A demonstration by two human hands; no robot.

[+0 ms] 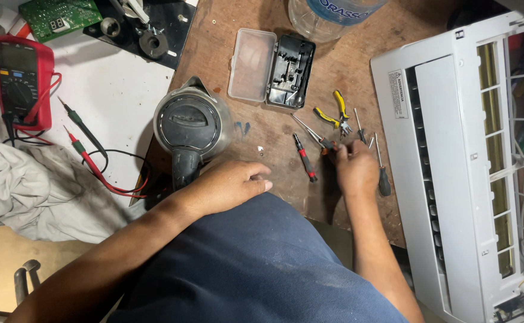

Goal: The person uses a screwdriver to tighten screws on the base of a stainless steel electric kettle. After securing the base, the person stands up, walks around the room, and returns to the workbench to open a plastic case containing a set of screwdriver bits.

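Brown and scuffed, the wooden surface (262,140) carries a scatter of small tools in front of the person. The right hand (354,168) reaches among them with its fingers curled down onto a small screwdriver (317,137) whose thin shaft points up and to the left; the fingertips pinch at its handle end, though the hand hides just how firm the grip is. Just left of that hand lies a red-and-black screwdriver (304,157), apart from the fingers. Just right of it lies a black-handled screwdriver (381,170), its shaft pointing away from the person. Beyond the fingers sit yellow-handled pliers (335,115), and a few loose bits lie near them.

The left hand (231,186) rests on the surface, loosely curled and holding nothing, its knuckles just beside the handle of a kettle (189,128). The kettle has a black lid and stands at the left edge of the wood.

Farther back, an open tool case (272,69) lies flat, clear lid to the left and black tray to the right. A plastic bottle (327,15) stands behind it. To the right, well apart from both hands, is a white air-conditioner unit (453,161) with its louvres showing. On the left lie a red multimeter (21,81) with its probes (85,149), a grey cloth (40,191) and a green circuit board (58,17).
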